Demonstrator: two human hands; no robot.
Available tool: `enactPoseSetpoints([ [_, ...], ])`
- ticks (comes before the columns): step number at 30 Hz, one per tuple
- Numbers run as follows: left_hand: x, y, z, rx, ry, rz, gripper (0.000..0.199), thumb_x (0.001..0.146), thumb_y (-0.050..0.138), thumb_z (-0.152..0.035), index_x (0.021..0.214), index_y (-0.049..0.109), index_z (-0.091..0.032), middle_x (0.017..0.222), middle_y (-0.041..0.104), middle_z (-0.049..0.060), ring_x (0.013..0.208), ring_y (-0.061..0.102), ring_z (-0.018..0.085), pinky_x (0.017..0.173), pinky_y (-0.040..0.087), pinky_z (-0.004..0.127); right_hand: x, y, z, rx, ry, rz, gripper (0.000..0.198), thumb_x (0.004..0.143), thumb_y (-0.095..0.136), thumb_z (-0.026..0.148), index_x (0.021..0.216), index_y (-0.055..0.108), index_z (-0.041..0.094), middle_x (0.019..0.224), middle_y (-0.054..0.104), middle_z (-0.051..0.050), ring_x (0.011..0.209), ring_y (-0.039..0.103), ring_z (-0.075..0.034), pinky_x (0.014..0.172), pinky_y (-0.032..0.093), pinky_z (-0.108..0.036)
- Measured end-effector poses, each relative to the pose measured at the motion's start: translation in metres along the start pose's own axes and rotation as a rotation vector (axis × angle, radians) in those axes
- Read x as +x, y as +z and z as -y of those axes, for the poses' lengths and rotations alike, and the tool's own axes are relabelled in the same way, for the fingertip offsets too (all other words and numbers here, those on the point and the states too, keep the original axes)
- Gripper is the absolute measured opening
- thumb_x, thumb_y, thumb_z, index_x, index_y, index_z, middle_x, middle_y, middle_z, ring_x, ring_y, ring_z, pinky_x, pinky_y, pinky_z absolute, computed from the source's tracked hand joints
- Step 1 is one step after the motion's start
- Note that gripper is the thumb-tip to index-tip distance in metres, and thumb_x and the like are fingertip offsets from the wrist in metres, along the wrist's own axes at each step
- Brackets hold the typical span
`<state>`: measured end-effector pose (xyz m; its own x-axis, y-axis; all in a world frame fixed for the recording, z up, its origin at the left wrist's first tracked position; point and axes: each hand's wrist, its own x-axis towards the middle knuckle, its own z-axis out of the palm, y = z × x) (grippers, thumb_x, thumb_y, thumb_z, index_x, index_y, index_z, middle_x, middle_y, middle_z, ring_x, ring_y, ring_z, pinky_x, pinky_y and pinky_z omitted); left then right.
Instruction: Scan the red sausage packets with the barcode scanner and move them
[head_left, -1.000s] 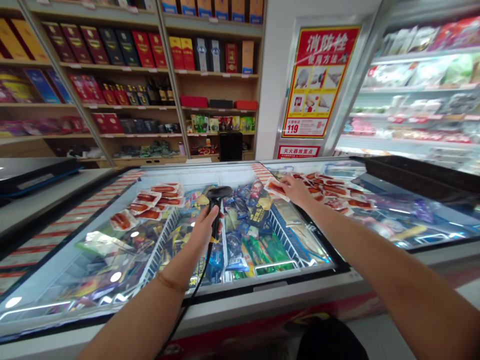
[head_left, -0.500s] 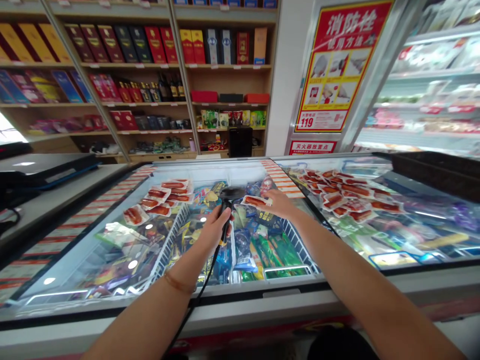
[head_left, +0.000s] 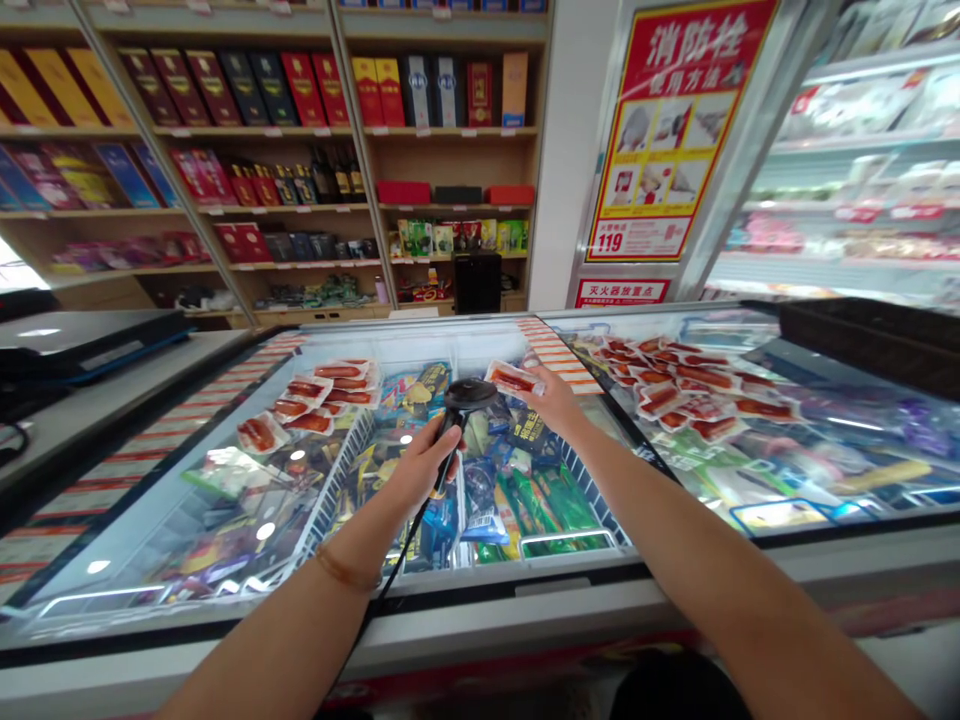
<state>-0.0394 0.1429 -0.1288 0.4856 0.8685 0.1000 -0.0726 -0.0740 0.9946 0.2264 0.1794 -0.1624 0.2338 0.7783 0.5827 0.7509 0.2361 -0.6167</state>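
My left hand (head_left: 430,462) is closed around the handle of a black barcode scanner (head_left: 469,394), whose cord trails down past my wrist. Beside the scanner head, my right hand (head_left: 553,397) pinches one end of a vacuum-packed sausage (head_left: 514,379) in clear plastic. Both hands are above the glass top of a chest freezer. To the left on the glass lies a small group of sausage packs (head_left: 309,388). A larger pile of similar sausage packs (head_left: 686,378) is spread over the right-hand glass.
Under the glass, wire baskets (head_left: 341,490) hold colourful frozen packages. A strip of price labels (head_left: 559,355) separates the lids. A black tray (head_left: 870,335) sits at right; a dark flat device (head_left: 97,335) stands on the left counter. Shelves (head_left: 262,130) of boxes rise behind.
My right hand has tilted and raised the sausage pack slightly, turning its face more toward me. The scanner has shifted a little right, closer to the pack.
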Motion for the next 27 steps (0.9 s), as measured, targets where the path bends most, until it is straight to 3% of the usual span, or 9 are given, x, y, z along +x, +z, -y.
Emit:
enactPoseSetpoints([
  [6, 0.002, -0.001, 0.004, -0.028, 0.021, -0.019, 0.048, 0.07, 0.068, -0.058, 0.091, 0.055, -0.017, 0.065, 0.057, -0.002, 0.04, 0.044, 0.007, 0.039, 0.03, 0.022, 0.0, -0.002, 0.005, -0.044, 0.042, -0.013, 0.04, 0.077, 0.065, 0.033, 0.116, 0.063, 0.023, 0.11, 0.069, -0.007, 0.104, 0.062, -0.026, 0.09, 0.048, -0.039],
  [15, 0.002, 0.0, 0.001, -0.037, 0.032, -0.023, 0.042, 0.071, 0.068, -0.055, 0.083, 0.052, -0.018, 0.071, 0.057, -0.002, 0.041, 0.046, 0.006, 0.038, 0.032, 0.021, 0.0, 0.003, -0.002, -0.067, 0.038, 0.006, 0.038, 0.076, 0.065, 0.028, 0.113, 0.063, 0.019, 0.111, 0.068, -0.01, 0.103, 0.063, -0.027, 0.091, 0.048, -0.04],
  [22, 0.004, -0.006, -0.009, -0.114, 0.049, -0.312, 0.044, 0.07, 0.068, -0.055, 0.086, 0.051, -0.018, 0.065, 0.054, -0.005, 0.038, 0.045, 0.006, 0.037, 0.032, 0.021, 0.008, 0.007, -0.002, -0.173, 0.075, 0.005, 0.035, 0.077, 0.064, 0.027, 0.11, 0.062, 0.017, 0.11, 0.067, -0.012, 0.104, 0.062, -0.027, 0.091, 0.047, -0.042],
  [27, -0.015, -0.04, -0.043, -0.179, 0.061, -0.45, 0.044, 0.069, 0.068, -0.056, 0.085, 0.052, -0.018, 0.065, 0.055, -0.004, 0.038, 0.045, 0.006, 0.037, 0.031, 0.02, 0.031, 0.039, 0.048, -0.145, 0.054, 0.028, 0.034, 0.079, 0.064, 0.034, 0.108, 0.061, 0.018, 0.104, 0.068, -0.009, 0.097, 0.063, -0.025, 0.085, 0.049, -0.038],
])
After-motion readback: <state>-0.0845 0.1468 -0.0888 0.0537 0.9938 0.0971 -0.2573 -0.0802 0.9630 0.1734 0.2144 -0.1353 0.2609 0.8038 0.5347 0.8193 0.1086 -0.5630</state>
